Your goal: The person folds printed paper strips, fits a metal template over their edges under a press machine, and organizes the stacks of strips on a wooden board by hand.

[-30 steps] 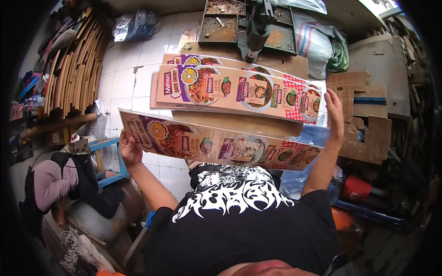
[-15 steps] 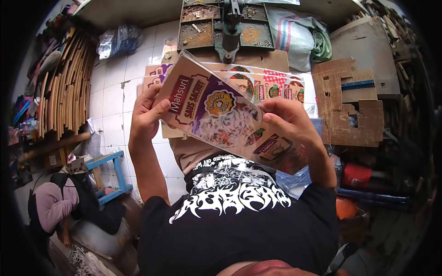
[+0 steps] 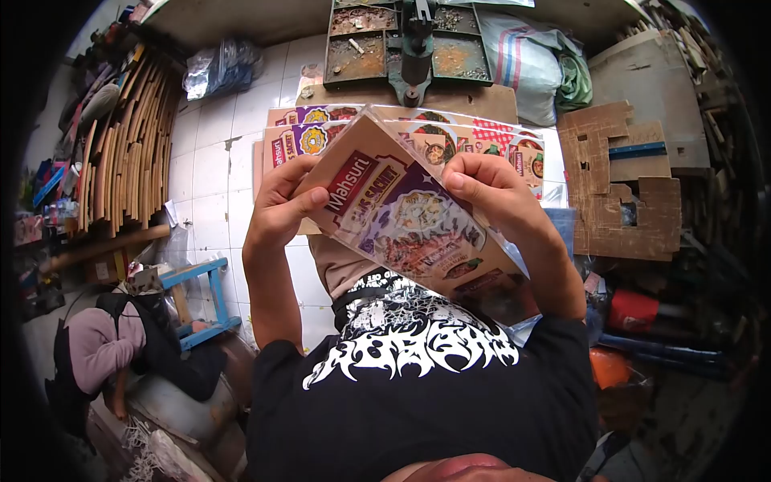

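Note:
A printed sheet (image 3: 418,209) reading "Mahsuri" and "Saus Sachet", with a glossy clear plastic layer over it, is held slanted in front of my chest. My left hand (image 3: 285,201) pinches its left edge, thumb on the printed face. Further along the upper right edge, my right hand (image 3: 494,189) has its fingers curled and its thumb pressed at the plastic. Beyond them lie several similar printed sheets (image 3: 522,153), partly covered by the held one and my hands.
A green metal hand press (image 3: 414,56) with sectioned trays of small parts stands at the back. A white sack (image 3: 522,68) and cut cardboard (image 3: 598,193) are to the right. Cardboard strips (image 3: 120,153) are stacked left, near a blue frame (image 3: 217,297) and another person (image 3: 104,337).
The held sheet has turned to a steeper slant, its top corner shifting right. My right hand has risen slightly and closed more tightly at the edge. The view has shifted a little.

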{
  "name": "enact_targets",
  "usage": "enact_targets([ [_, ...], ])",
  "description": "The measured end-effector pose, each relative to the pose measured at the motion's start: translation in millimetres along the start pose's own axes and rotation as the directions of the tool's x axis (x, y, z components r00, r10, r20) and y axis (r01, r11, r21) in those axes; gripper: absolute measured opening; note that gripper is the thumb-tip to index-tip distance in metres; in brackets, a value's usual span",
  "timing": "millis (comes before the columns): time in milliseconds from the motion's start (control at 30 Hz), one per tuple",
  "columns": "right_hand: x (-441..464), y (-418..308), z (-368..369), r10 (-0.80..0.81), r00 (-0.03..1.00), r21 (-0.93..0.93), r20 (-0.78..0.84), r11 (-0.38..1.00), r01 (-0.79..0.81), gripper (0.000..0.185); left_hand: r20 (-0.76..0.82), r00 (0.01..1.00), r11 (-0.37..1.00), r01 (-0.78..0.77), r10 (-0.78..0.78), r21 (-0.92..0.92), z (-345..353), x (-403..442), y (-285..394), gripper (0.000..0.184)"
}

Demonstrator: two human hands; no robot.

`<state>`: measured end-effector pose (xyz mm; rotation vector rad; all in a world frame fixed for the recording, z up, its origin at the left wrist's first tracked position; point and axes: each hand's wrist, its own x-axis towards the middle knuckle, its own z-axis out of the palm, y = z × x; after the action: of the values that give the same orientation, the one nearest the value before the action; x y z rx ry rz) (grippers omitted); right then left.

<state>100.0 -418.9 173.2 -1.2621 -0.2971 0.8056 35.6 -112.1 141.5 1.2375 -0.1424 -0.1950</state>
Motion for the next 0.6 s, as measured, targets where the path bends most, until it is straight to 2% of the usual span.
enact_targets([
  [100, -2, 1, -1, 0.019, 1.000, 0.075, 0.006, 0.997, -0.020, 0.020, 0.009, 1.000, 1.000, 0.001, -0.001, 0.004, 1, 3, -2, 0.038],
  [300, -6, -6, 1, -0.081, 0.996, -0.130, -0.045, 0.989, 0.074, 0.014, 0.024, 0.999, 0.999, 0.022, -0.023, 0.042, 8, 4, 3, 0.035],
  [400, 7, -12, -1, -0.289, 0.957, -0.377, -0.018, 0.889, 0.261, 0.016, 0.035, 0.999, 0.995, 0.037, -0.041, 0.088, 22, 7, 6, 0.033],
  [500, 18, -31, 3, -0.245, 0.970, -0.463, 0.011, 0.858, 0.222, 0.016, 0.045, 0.998, 0.992, 0.042, -0.047, 0.117, 31, 11, 11, 0.031],
  [533, 23, -32, 6, -0.302, 0.953, -0.442, -0.003, 0.856, 0.270, 0.016, 0.042, 0.997, 0.991, 0.063, -0.069, 0.120, 32, 12, 12, 0.031],
  [600, 29, -42, 8, -0.281, 0.960, -0.450, -0.002, 0.857, 0.250, 0.016, 0.034, 0.996, 0.990, 0.078, -0.082, 0.121, 34, 12, 15, 0.031],
])
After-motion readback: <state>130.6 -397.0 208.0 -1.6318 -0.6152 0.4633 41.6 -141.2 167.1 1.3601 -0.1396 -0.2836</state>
